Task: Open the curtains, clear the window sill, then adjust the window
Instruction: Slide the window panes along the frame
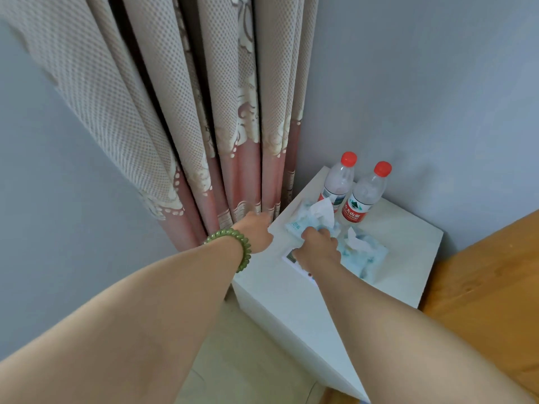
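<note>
The beige and pink curtain (204, 126) hangs gathered in folds against the grey wall. No window or sill is in view. My right hand (319, 247) grips a soft blue-and-white tissue pack (297, 225) lying on the white bedside cabinet (402, 237), with a white tissue sticking up from the pack. My left hand (256, 231), a green bead bracelet on its wrist, reaches to the cabinet's near left corner beside the curtain's hem. Its fingers are hidden behind the back of the hand.
A second tissue pack (366, 253) lies just right of my right hand. Two red-capped water bottles (338, 182) (366, 196) stand at the cabinet's back. A printed card (290, 257) lies under my right hand. A wooden bed edge (490, 272) stands to the right.
</note>
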{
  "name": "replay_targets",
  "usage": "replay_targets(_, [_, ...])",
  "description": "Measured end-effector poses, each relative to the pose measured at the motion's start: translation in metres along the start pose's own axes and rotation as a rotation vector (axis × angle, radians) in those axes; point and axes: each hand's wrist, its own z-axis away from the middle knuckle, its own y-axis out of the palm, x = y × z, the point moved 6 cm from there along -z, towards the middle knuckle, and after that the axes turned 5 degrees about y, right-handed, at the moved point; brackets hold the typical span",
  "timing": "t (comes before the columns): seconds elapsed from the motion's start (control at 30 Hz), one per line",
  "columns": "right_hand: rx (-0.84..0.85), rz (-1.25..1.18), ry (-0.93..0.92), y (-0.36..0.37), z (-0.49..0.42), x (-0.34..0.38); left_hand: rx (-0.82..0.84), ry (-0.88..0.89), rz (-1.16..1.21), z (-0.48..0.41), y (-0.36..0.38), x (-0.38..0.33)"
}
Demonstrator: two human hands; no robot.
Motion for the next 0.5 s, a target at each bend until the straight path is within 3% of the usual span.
replay_targets(0.3, [0.031,-0.258,-0.303,-0.053,0.113,0.143,-0.288,-0.046,0.088,0.112,-0.136,0.065])
replay_targets(0.5, [0.031,-0.298,-0.531,-0.056,0.216,0.258,-0.484,-0.125,0.084,0.225,-0.217,0.140])
